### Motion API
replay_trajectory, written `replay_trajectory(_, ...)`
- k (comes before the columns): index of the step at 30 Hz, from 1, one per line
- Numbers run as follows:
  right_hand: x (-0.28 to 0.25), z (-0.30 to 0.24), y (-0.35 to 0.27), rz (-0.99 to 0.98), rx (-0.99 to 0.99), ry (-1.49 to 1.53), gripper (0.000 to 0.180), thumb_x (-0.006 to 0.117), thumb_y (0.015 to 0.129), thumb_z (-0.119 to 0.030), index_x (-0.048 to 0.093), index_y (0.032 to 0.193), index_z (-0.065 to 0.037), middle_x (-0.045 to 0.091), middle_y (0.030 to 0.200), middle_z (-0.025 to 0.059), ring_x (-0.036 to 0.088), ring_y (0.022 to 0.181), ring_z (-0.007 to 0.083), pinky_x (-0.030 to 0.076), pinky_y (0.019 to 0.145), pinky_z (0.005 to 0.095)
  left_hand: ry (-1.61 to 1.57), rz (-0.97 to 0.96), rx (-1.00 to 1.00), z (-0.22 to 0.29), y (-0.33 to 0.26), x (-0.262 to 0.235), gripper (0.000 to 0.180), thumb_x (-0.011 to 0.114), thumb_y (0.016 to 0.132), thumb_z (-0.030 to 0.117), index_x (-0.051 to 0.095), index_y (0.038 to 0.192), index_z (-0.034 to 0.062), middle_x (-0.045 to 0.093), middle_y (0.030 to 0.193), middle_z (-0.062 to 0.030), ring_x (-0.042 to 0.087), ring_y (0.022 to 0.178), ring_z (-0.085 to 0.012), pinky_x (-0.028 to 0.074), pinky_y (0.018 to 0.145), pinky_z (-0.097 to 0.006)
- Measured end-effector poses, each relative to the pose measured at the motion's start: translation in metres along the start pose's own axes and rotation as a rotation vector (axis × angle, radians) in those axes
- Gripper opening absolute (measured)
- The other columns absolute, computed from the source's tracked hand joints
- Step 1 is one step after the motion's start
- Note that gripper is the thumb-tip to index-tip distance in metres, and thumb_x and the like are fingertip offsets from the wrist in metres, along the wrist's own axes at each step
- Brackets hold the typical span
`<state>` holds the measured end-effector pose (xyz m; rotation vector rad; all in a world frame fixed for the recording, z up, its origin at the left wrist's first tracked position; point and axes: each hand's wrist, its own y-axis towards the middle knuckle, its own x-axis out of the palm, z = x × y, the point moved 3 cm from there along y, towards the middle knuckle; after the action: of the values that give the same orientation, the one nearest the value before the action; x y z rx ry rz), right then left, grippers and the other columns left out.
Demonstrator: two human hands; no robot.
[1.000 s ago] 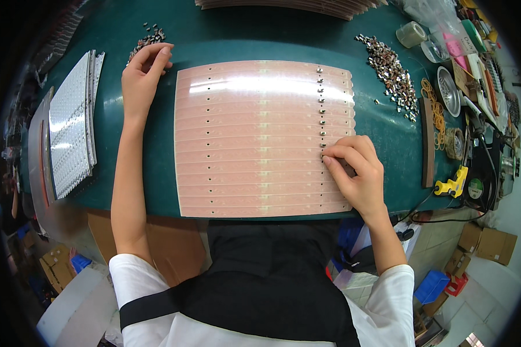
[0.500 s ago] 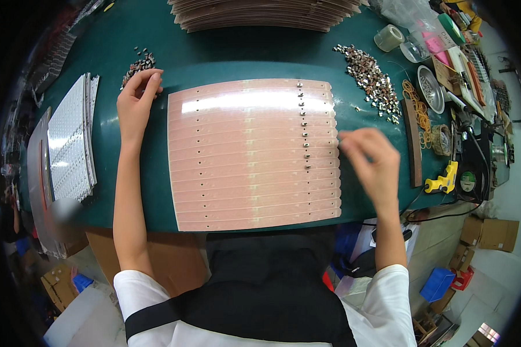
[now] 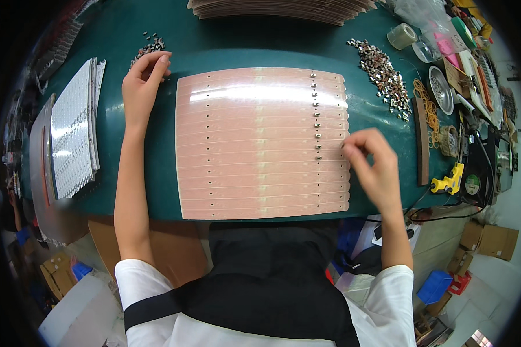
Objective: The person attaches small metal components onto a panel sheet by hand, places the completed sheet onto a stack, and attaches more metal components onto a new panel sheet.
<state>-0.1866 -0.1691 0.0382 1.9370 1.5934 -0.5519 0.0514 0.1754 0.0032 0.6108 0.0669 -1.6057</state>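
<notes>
Head view: the pink ribbed panel (image 3: 254, 168) lies flat on the green table (image 3: 260, 46) in front of my black apron (image 3: 260, 283), between my 2 forearms. My right hand (image 3: 379, 165) is at the panel's right edge, thumb and forefinger drawn together; I can't make out whether a small piece sits between the tips, or whether they touch the panel. Just left of them, small shiny metal clips (image 3: 317, 136) stand in 1 column down the panel's upper part, with small dark holes below them. My left hand (image 3: 142, 82) is curled beside the left pile of metal clips (image 3: 150, 47), its grip hidden from me. The right pile of metal clips (image 3: 382, 78) lies beyond the panel's upper right corner, with rubber bands (image 3: 426, 107) and a brown bar (image 3: 420, 141) nearby.
</notes>
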Motion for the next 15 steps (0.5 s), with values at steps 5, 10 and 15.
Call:
replay_trajectory(5,0.021,-0.017,-0.023,-0.066,-0.026,0.001,0.01,0.07,0.081,0.001,0.065,0.09,0.001,0.06,0.085,0.0089,0.061,0.078,0.0219,0.05,0.064,0.0313,-0.001,-0.03,0.01,0.001,0.0,0.005,0.023,0.063,0.096,0.02,0.07,0.109,0.0025,0.066,0.092,-0.0015,0.061,0.082,-0.0079,0.046,0.072,-0.021)
replay_trajectory(10,0.028,-0.013,-0.023,-0.077,-0.083,-0.039,0.01,0.07,0.079,0.002,0.063,0.087,0.0,0.059,0.086,0.0102,0.059,0.08,0.0269,0.049,0.07,0.0351,-0.026,-0.011,0.05,-0.003,0.003,0.001,0.023,0.066,0.093,0.025,0.072,0.106,0.0061,0.07,0.092,-0.0023,0.065,0.08,-0.0096,0.049,0.07,-0.022)
replay_trajectory(15,0.03,-0.014,-0.025,-0.053,-0.123,-0.082,0.012,0.07,0.078,0.002,0.063,0.087,-0.001,0.058,0.085,0.0105,0.059,0.081,0.0289,0.048,0.073,0.0372,-0.017,-0.015,0.051,-0.003,0.001,0.001,0.023,0.066,0.093,0.025,0.073,0.106,0.0065,0.07,0.093,-0.0028,0.066,0.082,-0.0104,0.05,0.07,-0.023)
